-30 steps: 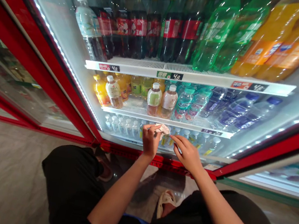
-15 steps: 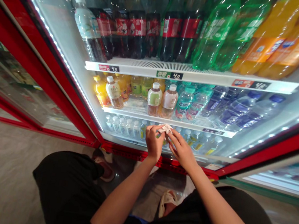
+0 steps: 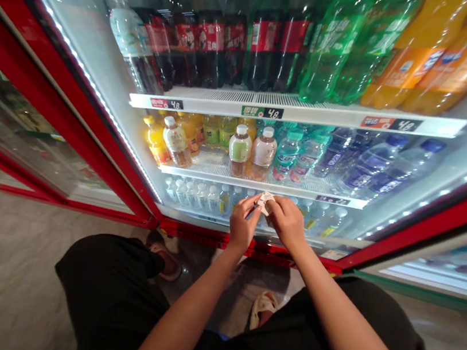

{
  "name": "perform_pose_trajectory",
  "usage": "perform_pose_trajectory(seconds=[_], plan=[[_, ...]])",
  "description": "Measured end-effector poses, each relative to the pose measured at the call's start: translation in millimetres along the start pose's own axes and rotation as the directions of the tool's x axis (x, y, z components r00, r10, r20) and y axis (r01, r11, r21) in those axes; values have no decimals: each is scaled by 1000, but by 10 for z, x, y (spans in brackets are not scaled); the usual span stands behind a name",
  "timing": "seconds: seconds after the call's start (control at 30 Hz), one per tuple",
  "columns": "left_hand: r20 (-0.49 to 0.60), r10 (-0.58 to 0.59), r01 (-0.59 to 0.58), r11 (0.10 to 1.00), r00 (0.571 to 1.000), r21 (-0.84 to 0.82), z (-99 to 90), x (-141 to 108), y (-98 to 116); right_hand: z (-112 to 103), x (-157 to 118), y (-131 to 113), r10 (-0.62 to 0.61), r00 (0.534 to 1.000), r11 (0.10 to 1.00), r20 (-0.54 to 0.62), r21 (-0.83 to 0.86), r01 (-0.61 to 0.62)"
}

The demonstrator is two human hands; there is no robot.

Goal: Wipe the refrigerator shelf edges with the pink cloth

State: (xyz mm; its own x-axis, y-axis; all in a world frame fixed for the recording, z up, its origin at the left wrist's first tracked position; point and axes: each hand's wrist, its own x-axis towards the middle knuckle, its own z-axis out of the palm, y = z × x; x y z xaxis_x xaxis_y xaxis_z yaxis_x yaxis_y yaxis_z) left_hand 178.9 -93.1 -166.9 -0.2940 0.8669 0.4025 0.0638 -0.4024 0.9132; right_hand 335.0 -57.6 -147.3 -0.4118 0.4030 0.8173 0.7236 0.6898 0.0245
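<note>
A small crumpled white piece, like paper or tissue (image 3: 265,202), is between my two hands in front of the cooler's bottom shelf. My left hand (image 3: 243,221) pinches its left side with the fingertips. From the right, my right hand (image 3: 288,220) closes its fingers on the same piece. Small clear bottles (image 3: 201,195) stand in a row just behind my hands. Above them, on the middle shelf (image 3: 258,186), are a green-labelled bottle (image 3: 239,150) and a pink-labelled bottle (image 3: 263,153).
The upper shelf (image 3: 295,109) holds large cola, green and orange bottles. Red door frames (image 3: 128,183) flank the lit cooler at left and right. My knees and sandalled feet (image 3: 263,309) are below, over the grey floor (image 3: 7,265).
My right hand has turned, and its fingers have curled in around the white piece. The white piece has shifted slightly right. The view has moved a little.
</note>
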Motion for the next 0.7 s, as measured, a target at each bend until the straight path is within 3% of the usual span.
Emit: perform_pose_trajectory(seconds=[0.23, 0.47, 0.6, 0.7], plan=[[-55, 27, -19, 990, 998, 139, -123, -53, 44, 56, -34, -13, 30, 999, 997, 27, -71, -28], [-33, 5, 1, 985, 999, 172, -179, -96, 138, 18, -54, 18, 31, 997, 998, 76, -57, -27], [-5, 22, -21, 985, 1000, 171, -193, -110, 172, 5, -65, 30, 129, 991, 990, 38, 57, -131], [-5, 18, -17, 988, 1000, 151, -192, -130, 162, 35, -74, -43, 96, 987, 984, 127, 137, -114]])
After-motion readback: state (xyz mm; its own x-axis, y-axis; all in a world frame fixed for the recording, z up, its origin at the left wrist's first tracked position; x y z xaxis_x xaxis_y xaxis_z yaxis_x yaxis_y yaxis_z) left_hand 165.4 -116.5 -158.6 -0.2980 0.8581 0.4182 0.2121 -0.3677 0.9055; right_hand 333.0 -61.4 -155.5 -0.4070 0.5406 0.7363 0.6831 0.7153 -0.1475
